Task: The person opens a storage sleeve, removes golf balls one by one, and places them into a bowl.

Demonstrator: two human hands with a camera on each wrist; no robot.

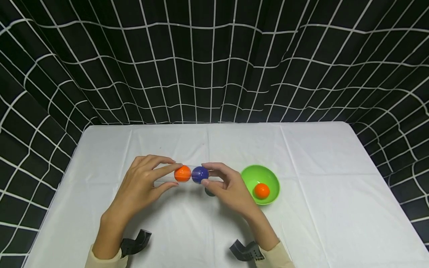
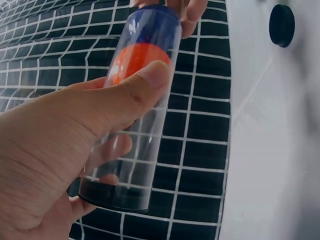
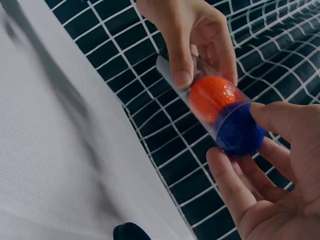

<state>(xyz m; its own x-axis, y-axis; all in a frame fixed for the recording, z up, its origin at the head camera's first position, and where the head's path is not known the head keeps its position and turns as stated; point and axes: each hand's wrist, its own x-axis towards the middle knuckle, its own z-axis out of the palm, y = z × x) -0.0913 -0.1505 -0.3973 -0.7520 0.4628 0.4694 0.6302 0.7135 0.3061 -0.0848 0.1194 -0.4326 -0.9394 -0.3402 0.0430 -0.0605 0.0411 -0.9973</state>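
My left hand [image 1: 144, 182] grips a clear plastic tube [image 2: 135, 155], which lies sideways above the table in the head view. An orange ball [image 1: 182, 174] sits inside the tube, close to a blue ball [image 1: 200, 175] at its right end. With thumb and fingers, my right hand [image 1: 231, 186] holds the blue ball at that mouth; in the right wrist view the blue ball [image 3: 241, 131] partly sticks out past the rim. The tube's other end has a dark base [image 2: 112, 195]. A black round cap [image 1: 209, 192] rests on the cloth, partly hidden under my right hand.
A green bowl [image 1: 275, 180] with another orange ball [image 1: 261, 191] in it stands just right of my right hand. White cloth [image 1: 335, 208] covers the table. Black curtains with a white grid [image 1: 214, 74] rise behind and at both sides.
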